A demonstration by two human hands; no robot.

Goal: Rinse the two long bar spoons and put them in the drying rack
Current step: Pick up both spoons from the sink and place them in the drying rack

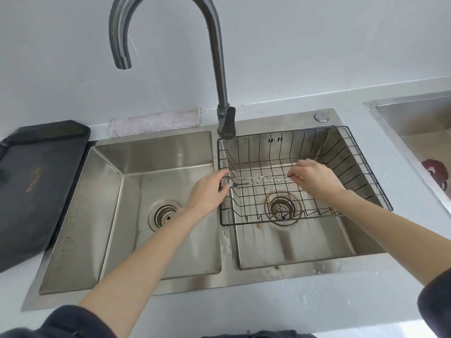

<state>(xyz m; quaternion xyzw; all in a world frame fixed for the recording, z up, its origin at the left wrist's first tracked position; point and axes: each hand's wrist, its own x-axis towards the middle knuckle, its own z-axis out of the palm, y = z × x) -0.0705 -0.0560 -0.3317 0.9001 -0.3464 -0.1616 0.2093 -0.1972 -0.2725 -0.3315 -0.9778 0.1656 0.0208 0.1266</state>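
Observation:
Two long twisted bar spoons (262, 179) lie side by side, level, over the black wire drying rack (361, 172) that sits in the right sink basin. My left hand (207, 191) grips their left ends at the rack's left edge. My right hand (314, 178) pinches their right ends over the middle of the rack. I cannot tell whether the spoons touch the rack's wires. No water runs from the tap (214, 52).
The left basin (136, 215) has a drain strainer (164, 214). A dark tray (36, 181) lies on the counter at the left, and a folded cloth (156, 121) lies behind the sink. Another steel basin (419, 132) is at the far right.

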